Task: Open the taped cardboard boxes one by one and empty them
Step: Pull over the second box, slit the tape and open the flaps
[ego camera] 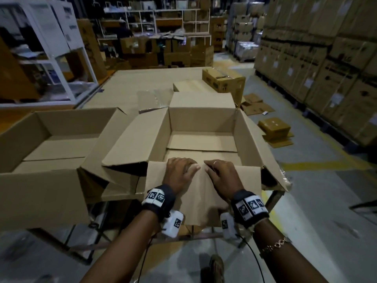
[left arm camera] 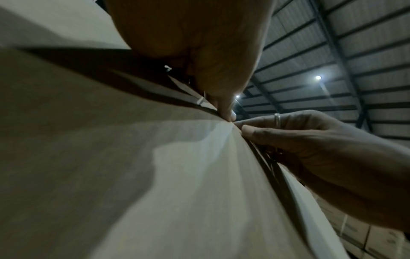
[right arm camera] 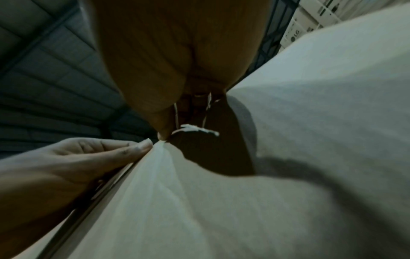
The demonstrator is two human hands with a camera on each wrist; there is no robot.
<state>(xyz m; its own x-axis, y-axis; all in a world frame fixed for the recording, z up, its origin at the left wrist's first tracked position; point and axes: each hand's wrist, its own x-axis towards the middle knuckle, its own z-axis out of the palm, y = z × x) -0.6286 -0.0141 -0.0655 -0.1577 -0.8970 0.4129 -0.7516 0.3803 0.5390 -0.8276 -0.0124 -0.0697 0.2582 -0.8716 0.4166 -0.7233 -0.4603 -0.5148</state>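
An open cardboard box (ego camera: 202,139) sits on a table, its inside showing only bare cardboard. Both hands rest on the box's near flap (ego camera: 202,190), which folds outward toward the person. The left hand (ego camera: 179,173) and right hand (ego camera: 221,174) sit side by side at the flap's hinge line, fingers curled over the edge into the box, thumbs meeting over a raised crease. A second open box (ego camera: 47,144) stands just left of the first. Pressing harder here would likely buckle or tear the flap, or drag the box off the table's near edge.
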